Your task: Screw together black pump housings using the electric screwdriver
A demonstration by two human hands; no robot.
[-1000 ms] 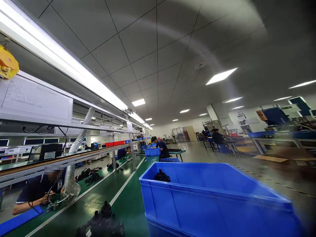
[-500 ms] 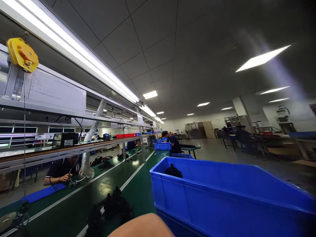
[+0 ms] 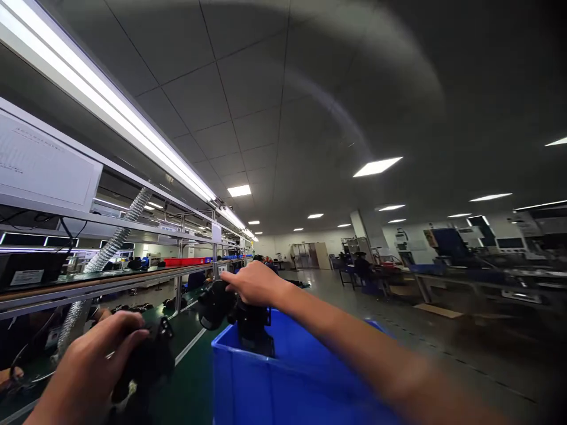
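Note:
My right hand (image 3: 253,284) is closed around a bulky black part (image 3: 217,304) with rounded, jointed sections; its exact kind I cannot make out. The hand is over the near left corner of a blue plastic bin (image 3: 283,381), and another dark section (image 3: 254,330) hangs below the fingers at the rim. At the lower left, my left hand (image 3: 97,360) curls its fingers and thumb on a second black part (image 3: 148,360), above the green bench top. Dark surfaces blur together there, so its outline is unclear.
A metal rack with shelves (image 3: 146,277) runs along the bench's left side, with a clear flexible duct (image 3: 117,239). A co-worker's hand (image 3: 11,375) shows at the far left. Red bins (image 3: 181,261) sit on the shelf. Workstations (image 3: 478,277) stand across the aisle.
My view has turned right. Both hands have come into clear view with black parts in them, the right one over the blue bin, which now appears further left.

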